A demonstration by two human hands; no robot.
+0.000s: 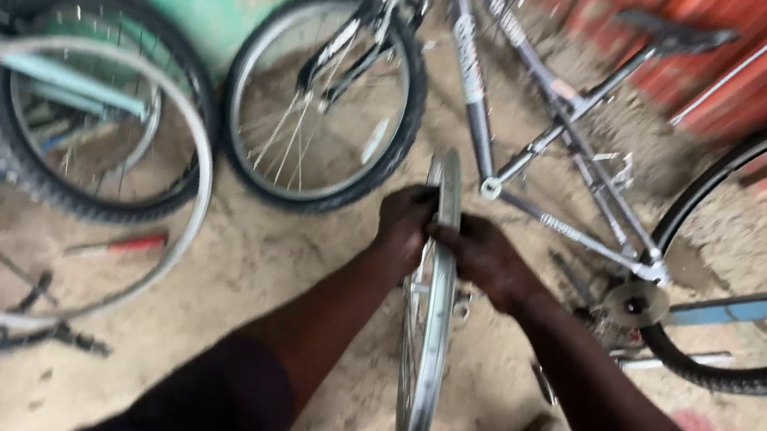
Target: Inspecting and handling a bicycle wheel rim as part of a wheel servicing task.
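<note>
Hands meet on a bare metal wheel rim that stands upright, edge-on, at the middle of the head view. The left hand has its fingers clamped over the rim's upper edge from nine o'clock; the right hand grips the same edge from three o'clock, fingers closed around it. A grey bicycle leans at twelve o'clock. A red-handled tool lies on the sandy ground at nine o'clock.

Both hands grip a bare metal wheel rim standing upright on the sandy floor — left hand and right hand clasp its top edge. A grey bicycle stands just behind.
</note>
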